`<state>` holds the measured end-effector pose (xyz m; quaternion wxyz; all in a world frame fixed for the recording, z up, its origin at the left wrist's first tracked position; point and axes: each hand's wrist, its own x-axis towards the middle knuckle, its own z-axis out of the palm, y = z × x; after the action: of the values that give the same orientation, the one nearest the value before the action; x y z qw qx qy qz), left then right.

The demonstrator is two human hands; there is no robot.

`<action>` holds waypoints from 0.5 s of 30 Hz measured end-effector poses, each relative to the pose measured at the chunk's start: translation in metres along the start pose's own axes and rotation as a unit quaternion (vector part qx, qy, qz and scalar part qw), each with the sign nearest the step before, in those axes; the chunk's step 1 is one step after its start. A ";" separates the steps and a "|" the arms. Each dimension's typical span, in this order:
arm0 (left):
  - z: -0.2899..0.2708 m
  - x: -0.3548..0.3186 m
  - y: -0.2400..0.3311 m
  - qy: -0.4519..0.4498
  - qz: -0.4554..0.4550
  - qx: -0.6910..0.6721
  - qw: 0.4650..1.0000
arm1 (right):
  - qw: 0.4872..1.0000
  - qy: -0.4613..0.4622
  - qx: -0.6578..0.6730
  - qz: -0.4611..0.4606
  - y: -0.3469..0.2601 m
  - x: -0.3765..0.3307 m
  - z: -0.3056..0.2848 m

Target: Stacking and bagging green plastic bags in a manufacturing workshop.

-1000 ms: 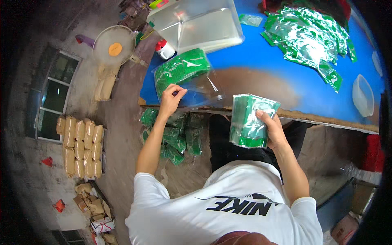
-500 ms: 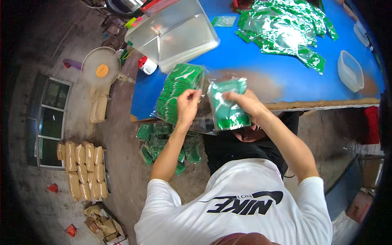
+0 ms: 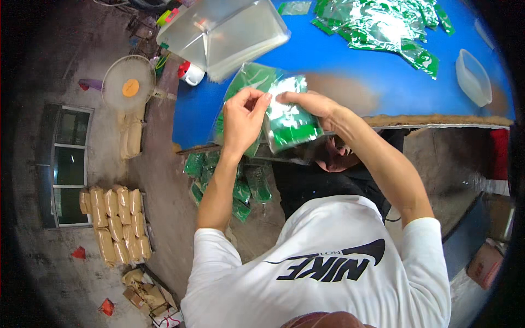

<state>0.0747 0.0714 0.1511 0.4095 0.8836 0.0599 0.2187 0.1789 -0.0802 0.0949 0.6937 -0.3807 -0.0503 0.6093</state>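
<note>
My right hand [image 3: 318,105] grips a small stack of green and clear packets [image 3: 295,133], its thumb lying across the shiny upper face. Close beside it, my left hand [image 3: 244,116] pinches the edge of a clear plastic bag [image 3: 252,74] with thumb and forefinger. Green packets show inside that bag, which lies over the front edge of the blue table [image 3: 361,71]. The stack in my right hand overlaps the bag's right side; whether it is inside the bag, I cannot tell. My left wrist covers part of the bag.
A heap of loose green packets [image 3: 377,27] covers the table's far side. Clear bags [image 3: 246,38] lie at far left, by a red-and-white bottle [image 3: 191,73]. A plastic tub [image 3: 473,78] stands right. Filled green bags [image 3: 240,191] lie on the floor; a fan [image 3: 129,87] stands left.
Both hands have come closer together. The packet stack has moved left against the bag, and the bag's green contents are now more covered by my left hand. The view has shifted slightly.
</note>
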 end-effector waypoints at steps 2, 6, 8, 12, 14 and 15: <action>-0.003 0.001 0.006 -0.013 -0.015 0.005 1.000 | 0.990 -0.030 -0.138 -0.024 0.010 0.001 0.007; -0.012 0.010 0.024 0.003 -0.012 0.000 1.000 | 0.988 0.026 -0.110 -0.103 -0.006 -0.012 0.018; -0.010 0.016 0.028 -0.013 0.015 -0.022 1.000 | 0.988 0.016 -0.118 -0.100 -0.007 -0.015 0.012; 0.000 0.018 0.042 -0.072 0.000 -0.026 0.997 | 0.977 0.019 -0.178 -0.112 -0.006 -0.017 0.017; 0.004 0.018 0.046 -0.082 0.008 -0.002 0.997 | 0.967 -0.015 -0.243 -0.078 -0.013 0.001 0.023; 0.007 0.018 0.048 -0.065 0.014 -0.023 0.998 | 0.933 0.005 -0.346 -0.094 -0.014 0.019 0.020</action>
<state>0.0907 0.0401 0.1891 0.4294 0.8873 0.0162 0.1674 0.1849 -0.0536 0.1096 0.5731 -0.5937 -0.2906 0.4843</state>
